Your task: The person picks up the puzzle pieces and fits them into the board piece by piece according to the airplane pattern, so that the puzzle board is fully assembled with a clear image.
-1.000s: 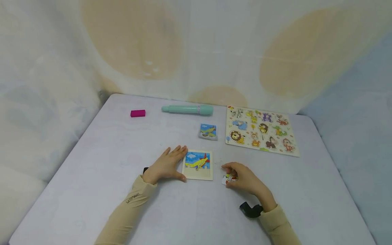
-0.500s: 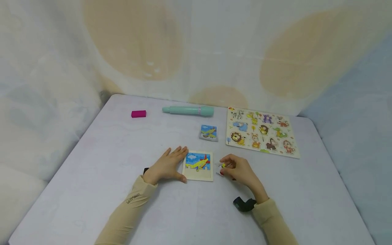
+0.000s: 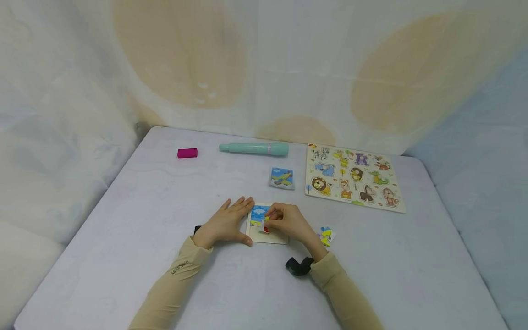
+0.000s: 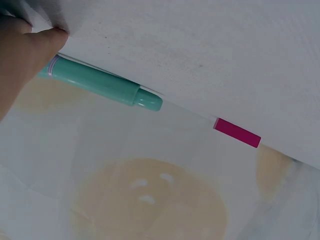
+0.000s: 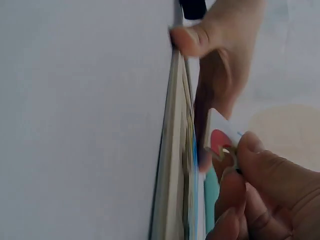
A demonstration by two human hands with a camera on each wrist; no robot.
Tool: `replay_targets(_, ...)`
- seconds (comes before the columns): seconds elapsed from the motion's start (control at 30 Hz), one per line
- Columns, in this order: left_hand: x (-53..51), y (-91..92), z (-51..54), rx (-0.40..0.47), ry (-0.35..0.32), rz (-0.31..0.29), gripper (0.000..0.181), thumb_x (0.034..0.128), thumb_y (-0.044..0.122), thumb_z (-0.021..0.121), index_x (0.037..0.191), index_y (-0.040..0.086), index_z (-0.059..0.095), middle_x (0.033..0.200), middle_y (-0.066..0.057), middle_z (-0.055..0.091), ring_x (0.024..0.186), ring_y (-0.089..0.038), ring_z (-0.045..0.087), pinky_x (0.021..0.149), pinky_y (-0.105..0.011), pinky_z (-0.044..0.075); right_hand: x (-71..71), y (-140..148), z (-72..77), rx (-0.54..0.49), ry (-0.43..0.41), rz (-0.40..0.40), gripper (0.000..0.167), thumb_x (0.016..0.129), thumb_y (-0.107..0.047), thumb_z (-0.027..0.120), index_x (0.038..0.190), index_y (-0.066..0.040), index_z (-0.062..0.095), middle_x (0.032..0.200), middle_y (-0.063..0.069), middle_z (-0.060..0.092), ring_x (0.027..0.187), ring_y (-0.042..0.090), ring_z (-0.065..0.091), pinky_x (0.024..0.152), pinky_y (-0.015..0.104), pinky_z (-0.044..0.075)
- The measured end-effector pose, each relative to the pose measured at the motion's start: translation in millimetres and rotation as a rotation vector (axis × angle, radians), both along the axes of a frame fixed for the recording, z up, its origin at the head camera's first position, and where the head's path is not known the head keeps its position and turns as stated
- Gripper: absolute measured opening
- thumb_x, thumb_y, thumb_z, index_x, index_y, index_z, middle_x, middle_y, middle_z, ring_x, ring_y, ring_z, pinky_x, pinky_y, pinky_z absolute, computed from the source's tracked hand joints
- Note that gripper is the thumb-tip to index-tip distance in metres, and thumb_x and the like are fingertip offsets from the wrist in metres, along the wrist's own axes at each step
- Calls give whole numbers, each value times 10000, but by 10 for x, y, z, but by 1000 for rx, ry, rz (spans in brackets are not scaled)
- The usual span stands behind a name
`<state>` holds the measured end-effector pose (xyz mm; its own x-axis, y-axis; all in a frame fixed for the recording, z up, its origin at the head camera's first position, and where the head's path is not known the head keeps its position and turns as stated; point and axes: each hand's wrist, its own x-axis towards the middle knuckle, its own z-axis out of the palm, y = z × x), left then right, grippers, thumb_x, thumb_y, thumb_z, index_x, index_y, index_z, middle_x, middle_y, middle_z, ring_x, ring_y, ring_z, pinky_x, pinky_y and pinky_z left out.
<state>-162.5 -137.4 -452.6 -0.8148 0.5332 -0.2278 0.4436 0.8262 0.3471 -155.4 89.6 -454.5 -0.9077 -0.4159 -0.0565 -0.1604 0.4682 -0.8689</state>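
A small wooden puzzle board (image 3: 256, 236) with a partly filled airplane picture lies on the table. My left hand (image 3: 224, 222) rests flat at its left edge, fingers spread and straight. Over the board, my right hand (image 3: 290, 222) pinches a white, red and yellow puzzle piece (image 5: 218, 132) between thumb and fingers. In the right wrist view the piece stands tilted, a little off the board's surface. The right hand hides the board's upper right part. More puzzle pieces (image 3: 326, 235), yellow and blue, lie on the table just right of the right wrist.
Behind the board lies a small airplane picture packet (image 3: 282, 178). A wooden animal puzzle (image 3: 350, 178) lies at the back right. A teal tube-shaped thing (image 3: 253, 148) and a magenta block (image 3: 187, 153) lie near the back edge. Patterned cloth (image 3: 297, 68) hangs behind the table.
My right hand has picked up the puzzle piece and carried it left over the board, uncovering the loose pieces on the right. The left hand stays in place.
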Motion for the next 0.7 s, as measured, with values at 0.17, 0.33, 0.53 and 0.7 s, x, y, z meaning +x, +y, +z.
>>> replay_targets(0.17, 9, -19, 11, 26, 7, -10, 1168, 654, 586, 808, 1541, 89, 235, 1627, -49, 185, 1517, -255, 135, 1226, -540, 67, 20, -252, -54, 91, 45, 46, 134, 821, -192, 771, 923, -139, 702, 787, -32, 691, 679, 47, 583, 629, 199, 466)
replay_targets(0.33, 7, -31, 38, 28, 17, -23, 1164, 655, 587, 805, 1538, 78, 243, 1624, -59, 196, 1515, -266, 144, 1219, -557, 81, 72, -370, -62, 209, 150, -24, 125, 778, -205, 807, 852, -177, 710, 950, 6, 619, 763, 119, 549, 670, 271, 458)
replay_targets(0.53, -11, -36, 17, 31, 25, -23, 1163, 655, 589, 806, 1539, 85, 243, 1623, -52, 201, 1515, -261, 148, 1220, -556, 81, 69, -358, -75, 219, 173, -11, 187, 796, -212, 791, 958, -163, 710, 965, -10, 651, 838, 115, 577, 741, 290, 486)
replay_targets(0.7, 0, -28, 0, 24, 2, -11, 1165, 660, 589, 805, 1542, 90, 231, 1626, -49, 184, 1517, -256, 133, 1224, -546, 68, 44, -146, -75, 73, 87, 5, 183, 878, -182, 709, 1050, -124, 687, 995, 5, 684, 792, 104, 557, 700, 218, 466)
